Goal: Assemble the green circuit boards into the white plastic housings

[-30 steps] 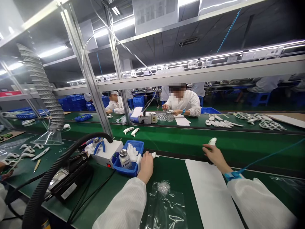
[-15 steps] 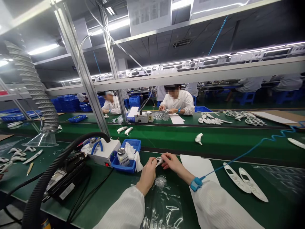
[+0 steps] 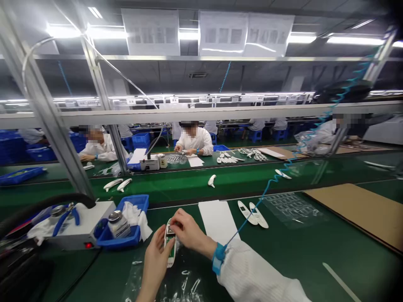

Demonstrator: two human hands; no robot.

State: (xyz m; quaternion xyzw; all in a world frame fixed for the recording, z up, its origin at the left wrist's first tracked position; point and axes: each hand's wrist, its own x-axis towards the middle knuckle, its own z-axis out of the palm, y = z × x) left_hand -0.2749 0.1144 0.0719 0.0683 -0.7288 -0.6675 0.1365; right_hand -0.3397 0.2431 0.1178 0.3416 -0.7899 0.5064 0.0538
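Left hand (image 3: 154, 256) is being kept half closed around the lower part of a white plastic casing (image 3: 170, 251), and its upper end is being pinched by the fingertips (image 3: 175, 219) of the right hand (image 3: 189, 228). A green circuit board (image 3: 170, 241) is being shown through the casing's open face. Its long axis is being held almost upright in the view, with the narrow lower end pointing down toward the person. The casing is being held above a clear plastic bag (image 3: 185, 287) on the green worktop (image 3: 283, 260), between a blue tray (image 3: 118, 242) and a white paper sheet (image 3: 217, 220). A glass bottle (image 3: 119, 224) and a white cloth (image 3: 134, 216) are being carried in the tray. Two white casing shells (image 3: 253, 214) are being left lying beyond the sheet.
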